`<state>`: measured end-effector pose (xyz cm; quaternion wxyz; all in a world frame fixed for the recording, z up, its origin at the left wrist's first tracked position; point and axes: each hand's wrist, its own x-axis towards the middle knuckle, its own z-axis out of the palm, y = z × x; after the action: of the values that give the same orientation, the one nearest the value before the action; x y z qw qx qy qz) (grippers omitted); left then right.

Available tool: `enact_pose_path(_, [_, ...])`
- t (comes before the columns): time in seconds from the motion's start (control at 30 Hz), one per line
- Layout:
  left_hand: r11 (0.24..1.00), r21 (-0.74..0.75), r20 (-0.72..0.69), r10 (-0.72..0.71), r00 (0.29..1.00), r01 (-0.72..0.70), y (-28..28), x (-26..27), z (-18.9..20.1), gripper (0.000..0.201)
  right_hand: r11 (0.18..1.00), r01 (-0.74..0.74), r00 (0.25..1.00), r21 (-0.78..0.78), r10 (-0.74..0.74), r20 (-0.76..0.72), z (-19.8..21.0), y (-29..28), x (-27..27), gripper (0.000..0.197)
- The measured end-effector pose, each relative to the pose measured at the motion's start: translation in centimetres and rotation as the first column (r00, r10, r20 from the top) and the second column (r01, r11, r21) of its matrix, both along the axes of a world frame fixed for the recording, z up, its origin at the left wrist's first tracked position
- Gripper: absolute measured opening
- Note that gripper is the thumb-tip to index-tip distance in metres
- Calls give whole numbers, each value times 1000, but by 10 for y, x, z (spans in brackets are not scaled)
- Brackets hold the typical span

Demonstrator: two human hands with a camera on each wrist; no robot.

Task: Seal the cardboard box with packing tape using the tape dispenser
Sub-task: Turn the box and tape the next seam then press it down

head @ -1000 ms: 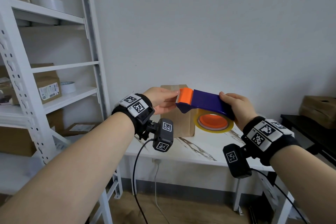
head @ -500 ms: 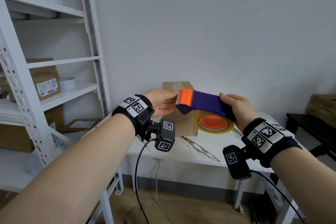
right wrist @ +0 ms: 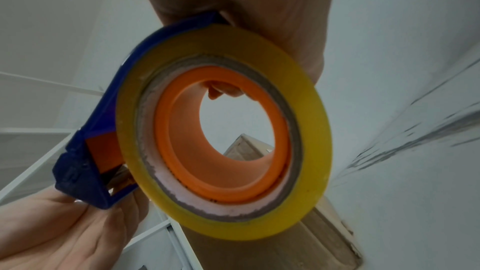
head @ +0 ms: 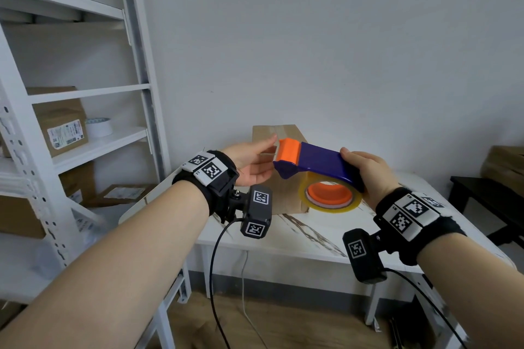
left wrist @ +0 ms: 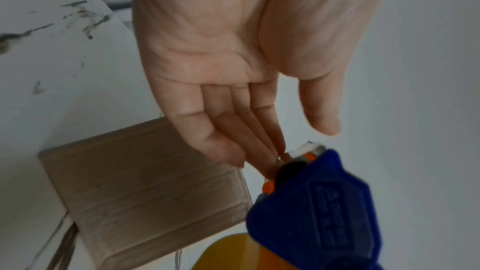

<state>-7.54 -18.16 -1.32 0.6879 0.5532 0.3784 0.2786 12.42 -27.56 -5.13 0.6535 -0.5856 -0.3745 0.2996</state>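
Note:
A blue tape dispenser (head: 320,163) with an orange front end and a yellowish tape roll (head: 330,198) is held in the air above the white table (head: 297,238). My right hand (head: 365,176) grips its blue body from the rear. My left hand (head: 270,156) reaches to the orange front with fingers straight. In the left wrist view its fingertips (left wrist: 272,157) touch the dispenser (left wrist: 319,213) near the blade, thumb apart. The brown cardboard box (head: 266,133) stands upright on the table behind the hands, partly hidden. The right wrist view shows the roll (right wrist: 223,151) from below, with the box (right wrist: 298,243) beyond it.
White metal shelving (head: 136,88) at the left holds cardboard boxes (head: 61,125) and tape rolls (head: 97,126). A black side table (head: 482,193) with more boxes stands at the right. Cables hang from the wrist cameras down in front of the table's near edge.
My left hand's fingers, curled at the orange end before, have straightened and the thumb has lifted away. The dispenser stays in my right hand at about the same spot.

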Motion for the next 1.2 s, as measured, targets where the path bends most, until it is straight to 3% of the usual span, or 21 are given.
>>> enact_pose_path(0.3, [995,94,-75,36,997,-29,10,-1,-4,11,999,18,998,-31,-16,59,-5,8,-1,25])
enact_pose_path(0.67, [985,134,-129,123,984,-106,18,2,-8,24,999,50,990,-8,-48,135,-9,13,-5,30])
enact_pose_path(0.8, [993,82,-147,92,985,-80,16,2,-5,7,999,45,992,0,-45,122,-8,12,-6,29])
enact_pose_path(1.2, [995,26,-154,96,983,-93,9,10,-5,29,998,30,995,47,-34,90,-5,5,-6,30])
